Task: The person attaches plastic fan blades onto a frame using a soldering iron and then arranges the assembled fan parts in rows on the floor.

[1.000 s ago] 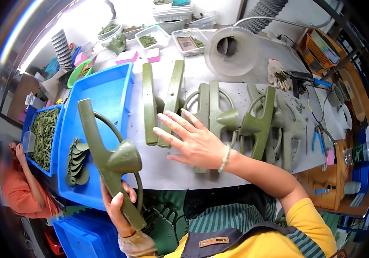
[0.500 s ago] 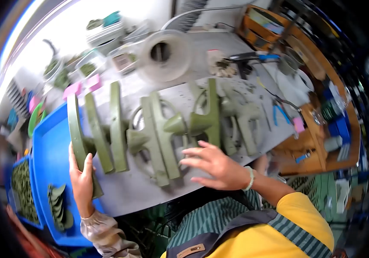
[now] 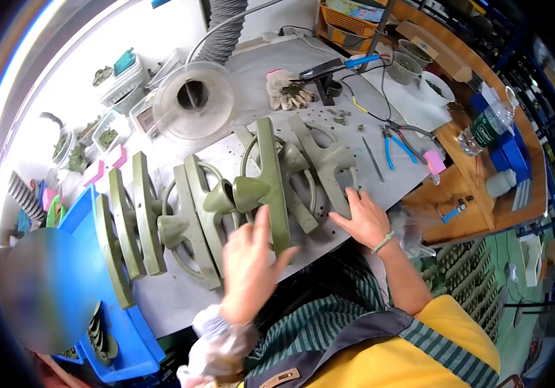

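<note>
Several green moulded parts with bars, cones and curved loops lie in a row on the grey work surface. My left hand (image 3: 248, 265) is spread, somewhat blurred, beside the lower end of a bright green part (image 3: 266, 187) near the middle; it holds nothing visible. At the row's right end, my right hand (image 3: 362, 218) has its thumb and fingers around the lower end of a duller green part (image 3: 324, 161). The leftmost part (image 3: 110, 252) lies by the edge of the blue tray (image 3: 132, 330).
A clear round tub (image 3: 193, 100) stands behind the row. Gloves (image 3: 288, 89), a black tool with a blue handle (image 3: 326, 76), blue pliers (image 3: 397, 150) and a bottle (image 3: 486, 129) are at the back and right. A person's blurred head shows at the left.
The view has shifted right. My left hand has released the part it carried, which now lies at the row's left end, and moved to the middle. My right hand has moved to the rightmost part.
</note>
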`<state>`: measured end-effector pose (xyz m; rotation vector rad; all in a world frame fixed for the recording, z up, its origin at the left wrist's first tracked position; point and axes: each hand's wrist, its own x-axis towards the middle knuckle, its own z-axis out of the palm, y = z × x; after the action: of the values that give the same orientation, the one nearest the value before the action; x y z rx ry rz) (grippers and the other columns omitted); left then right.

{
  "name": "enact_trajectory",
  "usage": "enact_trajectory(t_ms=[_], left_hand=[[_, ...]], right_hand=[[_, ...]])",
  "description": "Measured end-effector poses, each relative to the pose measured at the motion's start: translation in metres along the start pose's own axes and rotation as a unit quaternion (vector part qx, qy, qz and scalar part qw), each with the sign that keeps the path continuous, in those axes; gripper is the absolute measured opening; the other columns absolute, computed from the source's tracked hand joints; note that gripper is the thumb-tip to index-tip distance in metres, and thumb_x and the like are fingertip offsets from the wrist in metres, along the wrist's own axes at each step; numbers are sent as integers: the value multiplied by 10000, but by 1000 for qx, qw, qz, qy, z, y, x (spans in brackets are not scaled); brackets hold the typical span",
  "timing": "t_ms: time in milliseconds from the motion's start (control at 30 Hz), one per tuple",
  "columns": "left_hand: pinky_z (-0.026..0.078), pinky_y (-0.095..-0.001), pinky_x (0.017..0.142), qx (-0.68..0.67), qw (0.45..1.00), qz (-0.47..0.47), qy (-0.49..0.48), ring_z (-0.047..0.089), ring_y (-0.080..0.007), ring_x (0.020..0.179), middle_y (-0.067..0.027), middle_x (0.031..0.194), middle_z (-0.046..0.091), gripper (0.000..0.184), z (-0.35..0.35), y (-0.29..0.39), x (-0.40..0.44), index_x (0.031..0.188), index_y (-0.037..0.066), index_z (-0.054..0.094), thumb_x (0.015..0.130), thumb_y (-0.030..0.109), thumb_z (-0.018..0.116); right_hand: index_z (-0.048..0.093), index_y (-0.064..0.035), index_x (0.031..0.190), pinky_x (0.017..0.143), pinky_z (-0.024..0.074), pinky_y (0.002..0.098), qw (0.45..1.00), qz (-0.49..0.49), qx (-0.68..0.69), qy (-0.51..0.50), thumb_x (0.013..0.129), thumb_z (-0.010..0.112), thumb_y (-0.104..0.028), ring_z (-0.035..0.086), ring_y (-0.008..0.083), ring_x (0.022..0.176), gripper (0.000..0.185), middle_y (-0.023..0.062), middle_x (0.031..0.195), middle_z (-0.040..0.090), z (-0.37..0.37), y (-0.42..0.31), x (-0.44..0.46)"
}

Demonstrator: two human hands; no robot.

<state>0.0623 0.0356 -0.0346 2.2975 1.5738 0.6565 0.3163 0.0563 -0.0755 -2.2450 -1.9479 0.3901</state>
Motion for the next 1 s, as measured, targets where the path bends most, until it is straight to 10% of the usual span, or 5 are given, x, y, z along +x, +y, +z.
enact_trajectory(t_ms=[267,533,900,967,1000], left_hand=[[444,-443,770,-25,999,-48,5,517,-412,834,-223,993,470,851,61,1,17,1464,204,338,718,49,719],[353,-314,1032,-511,852,-103,37,381,-244,1305,-175,1433,369,821,-86,-2,-8,1511,83,174,830,-21,620],[463,-464,906,221,955,-145,137,553,-473,1010,-353,1264,478,564,-138,-229,-35,1331,-69,429,833,139,590],[486,-512,810,457,888,-2,54,562,-469,916,-352,1132,525,564,-126,-267,-54,1340,-29,427,833,159,589],[489,-533,773,239,940,-203,134,553,-490,903,-336,1066,530,594,-122,-244,-48,1384,0,373,847,156,573]], right_hand=[[535,108,1164,827,472,335,943,-82,321,27,851,640,-305,609,258,949,528,174,1053,637,-1,62,18],[490,139,1207,903,423,270,848,-52,522,-70,868,606,-255,535,147,1028,532,119,1105,601,-53,-14,-41],[521,107,1038,884,436,493,859,-282,422,-62,893,520,-375,540,502,935,503,375,1001,522,49,-327,13],[513,80,1083,843,451,498,801,-575,102,131,888,575,-321,551,475,876,451,312,1011,525,71,-334,10],[511,72,1136,860,442,473,834,-510,207,33,889,588,-310,534,452,913,462,265,980,525,86,-336,0]])
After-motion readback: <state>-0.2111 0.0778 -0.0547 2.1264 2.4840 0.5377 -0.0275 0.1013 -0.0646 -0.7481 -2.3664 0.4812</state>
